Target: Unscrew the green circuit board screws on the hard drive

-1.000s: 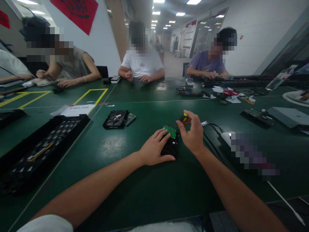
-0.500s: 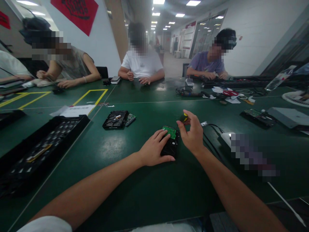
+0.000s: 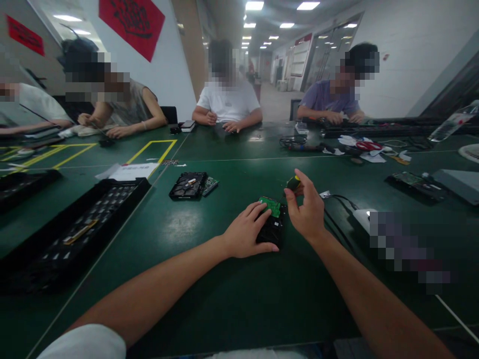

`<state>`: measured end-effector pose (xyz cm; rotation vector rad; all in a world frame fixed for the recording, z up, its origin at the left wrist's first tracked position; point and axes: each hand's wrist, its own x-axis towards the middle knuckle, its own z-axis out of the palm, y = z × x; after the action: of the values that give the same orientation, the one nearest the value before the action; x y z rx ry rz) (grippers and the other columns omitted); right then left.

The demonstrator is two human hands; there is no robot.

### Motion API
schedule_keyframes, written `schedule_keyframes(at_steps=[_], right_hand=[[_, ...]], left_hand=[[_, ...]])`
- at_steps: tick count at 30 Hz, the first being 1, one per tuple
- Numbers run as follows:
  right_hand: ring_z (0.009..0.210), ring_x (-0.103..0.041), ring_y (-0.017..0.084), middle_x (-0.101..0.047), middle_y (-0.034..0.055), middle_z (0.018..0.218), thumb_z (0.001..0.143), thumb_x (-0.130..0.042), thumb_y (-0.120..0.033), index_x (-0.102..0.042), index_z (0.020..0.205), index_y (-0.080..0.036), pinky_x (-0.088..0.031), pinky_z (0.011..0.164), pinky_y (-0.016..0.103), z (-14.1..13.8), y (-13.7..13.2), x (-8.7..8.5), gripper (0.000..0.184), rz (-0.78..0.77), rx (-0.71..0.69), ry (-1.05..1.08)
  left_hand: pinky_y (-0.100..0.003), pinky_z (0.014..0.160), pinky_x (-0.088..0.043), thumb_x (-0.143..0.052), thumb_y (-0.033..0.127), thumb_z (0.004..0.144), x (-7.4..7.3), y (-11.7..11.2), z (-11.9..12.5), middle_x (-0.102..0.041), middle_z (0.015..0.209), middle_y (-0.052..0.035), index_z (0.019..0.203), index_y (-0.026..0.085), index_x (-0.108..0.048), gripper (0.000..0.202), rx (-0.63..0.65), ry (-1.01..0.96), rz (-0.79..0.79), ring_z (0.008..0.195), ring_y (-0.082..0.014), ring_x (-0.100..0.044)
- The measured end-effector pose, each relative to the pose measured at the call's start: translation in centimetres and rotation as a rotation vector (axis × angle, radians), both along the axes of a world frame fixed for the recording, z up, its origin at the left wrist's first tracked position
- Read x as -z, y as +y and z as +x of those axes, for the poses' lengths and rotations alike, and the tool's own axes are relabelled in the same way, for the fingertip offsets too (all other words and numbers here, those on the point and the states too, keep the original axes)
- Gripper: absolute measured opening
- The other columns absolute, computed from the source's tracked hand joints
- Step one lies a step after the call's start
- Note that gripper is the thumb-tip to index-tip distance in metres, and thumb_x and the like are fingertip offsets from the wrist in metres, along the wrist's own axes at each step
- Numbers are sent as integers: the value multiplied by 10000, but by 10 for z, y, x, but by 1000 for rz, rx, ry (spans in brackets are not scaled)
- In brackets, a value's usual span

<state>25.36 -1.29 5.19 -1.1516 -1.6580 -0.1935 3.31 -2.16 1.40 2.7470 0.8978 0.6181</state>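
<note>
A black hard drive point(image 3: 272, 233) with a green circuit board point(image 3: 272, 206) lies on the table in front of me. My left hand point(image 3: 245, 230) is laid over its left side, fingertips on the board and thumb along the near end, holding it against the table. In my right hand point(image 3: 309, 209) is a screwdriver with a dark and yellow handle point(image 3: 293, 183), pinched between thumb and fingers. Its thin shaft slants down toward the drive's far right corner; whether the tip touches a screw is too small to tell.
Left of the drive lie another black hard drive point(image 3: 188, 185) and a loose circuit board point(image 3: 210, 186). A long black tray point(image 3: 123, 188) stands further left. To the right are a white power strip point(image 3: 362, 215) with a cable and another drive point(image 3: 415, 185). Several people sit across the table.
The whole view has shifted, so everything appears further right. Both hands keep their places at the drive, and the screwdriver stays in my right hand at its far right corner.
</note>
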Motion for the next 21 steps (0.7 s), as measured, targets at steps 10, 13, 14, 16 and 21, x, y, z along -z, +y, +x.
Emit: schedule_keyframes(at_steps=[10, 13, 14, 16, 21], right_hand=[[853, -674, 227, -661, 98, 1164, 947, -695, -355, -522, 1400, -261, -629, 790, 440, 3, 3, 4, 494, 39, -30, 38], [891, -675, 229, -656, 109, 1213, 975, -651, -330, -509, 1425, -264, -624, 815, 444, 3, 3, 4, 477, 37, -32, 29], [903, -678, 229, -656, 113, 1227, 984, -635, -318, -498, 1443, -262, -623, 826, 444, 2, 3, 4, 483, 34, -36, 29], [923, -684, 228, -652, 121, 1257, 994, -617, -299, -477, 1471, -255, -621, 845, 441, 1, 2, 4, 499, 28, -47, 36], [942, -688, 225, -649, 123, 1290, 980, -647, -307, -472, 1480, -250, -626, 847, 433, 0, 2, 5, 534, 33, -49, 37]], left_hand=[[-630, 1225, -341, -576, 866, 801, -1, 0, 0, -395, 1606, -223, 1575, 152, -381, 1071, 9, -23, -12, 1527, -424, -313], [-634, 1223, -342, -583, 863, 799, -1, 0, 0, -399, 1604, -222, 1576, 156, -377, 1071, 7, -26, -14, 1527, -423, -313], [-633, 1225, -340, -582, 864, 799, -1, 0, 1, -399, 1604, -222, 1576, 153, -376, 1073, 6, -24, -13, 1527, -423, -313], [-627, 1231, -335, -577, 868, 798, -1, 0, 1, -395, 1605, -225, 1578, 144, -372, 1084, 1, -20, -11, 1527, -421, -313], [-616, 1241, -327, -585, 881, 778, 5, -2, -1, -390, 1599, -243, 1583, 111, -350, 1139, -8, -33, 4, 1527, -425, -310]])
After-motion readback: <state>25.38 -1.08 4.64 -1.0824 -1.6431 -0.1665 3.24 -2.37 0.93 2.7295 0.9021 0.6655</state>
